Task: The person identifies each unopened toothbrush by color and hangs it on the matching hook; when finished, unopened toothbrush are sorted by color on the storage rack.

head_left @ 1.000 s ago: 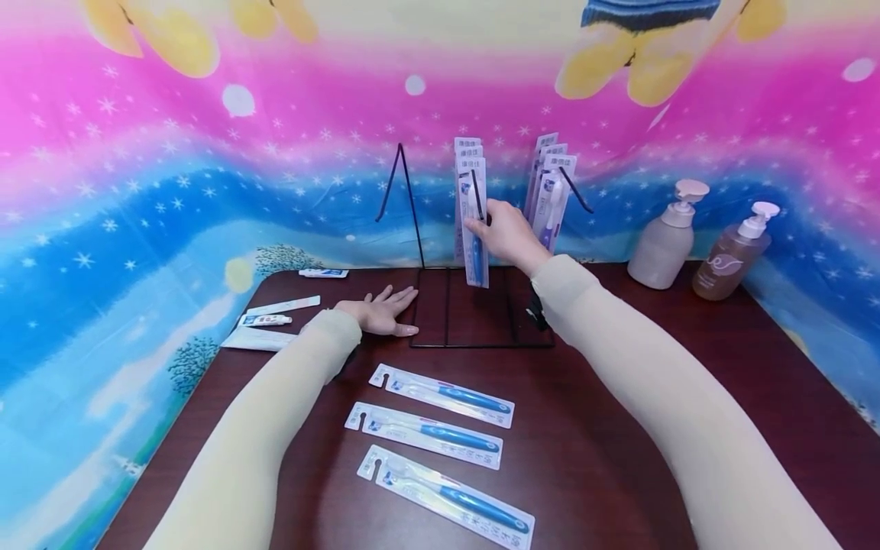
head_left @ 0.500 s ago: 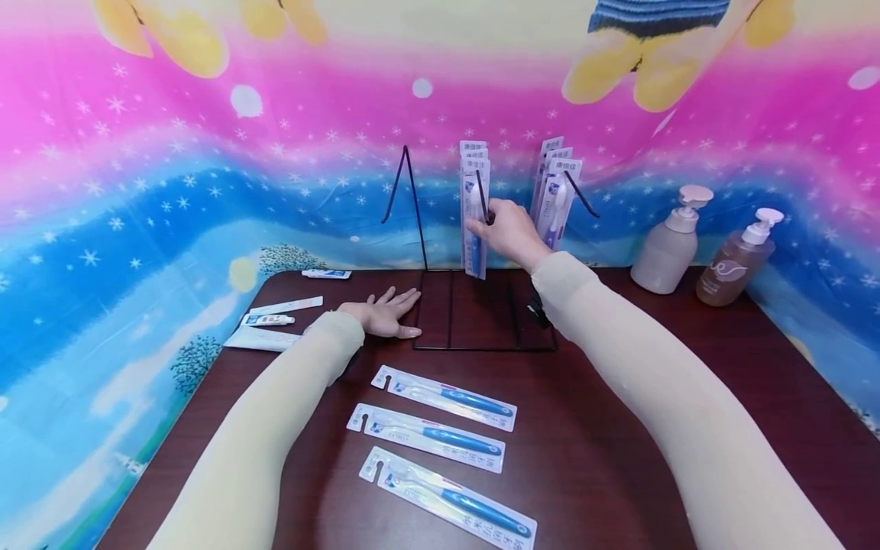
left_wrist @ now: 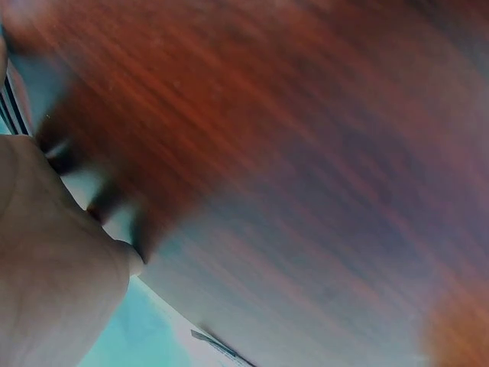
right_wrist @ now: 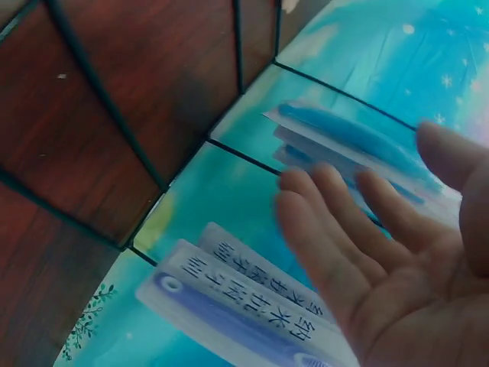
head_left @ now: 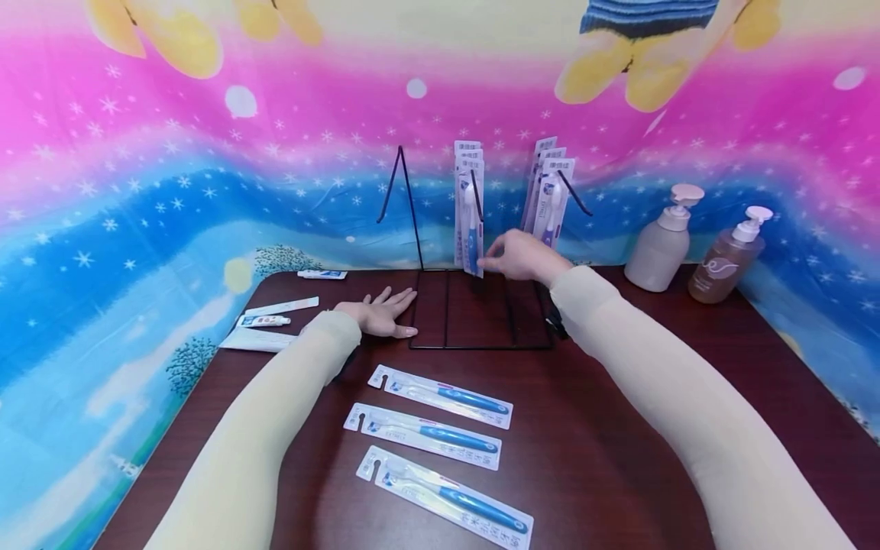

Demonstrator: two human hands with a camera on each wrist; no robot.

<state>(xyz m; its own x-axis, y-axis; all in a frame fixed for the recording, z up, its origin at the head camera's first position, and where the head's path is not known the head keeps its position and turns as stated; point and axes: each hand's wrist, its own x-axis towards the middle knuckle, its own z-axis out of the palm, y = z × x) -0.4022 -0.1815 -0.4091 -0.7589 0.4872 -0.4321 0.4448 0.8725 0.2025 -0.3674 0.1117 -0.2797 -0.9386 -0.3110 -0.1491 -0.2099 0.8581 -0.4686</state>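
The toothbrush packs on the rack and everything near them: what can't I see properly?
Middle stack's rear packs: head view, mostly hidden by the front pack.
Right hand: head view, too small to tell whether it touches the front pack.
White packet: head view, its right end is covered by the left sleeve.
Left hand: left wrist view, cut off by the left and bottom edges.

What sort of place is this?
Probably a mock shop display: packaged toothbrushes hang on a black wire rack, pump bottles stand on the table, and a printed cloth backs it.
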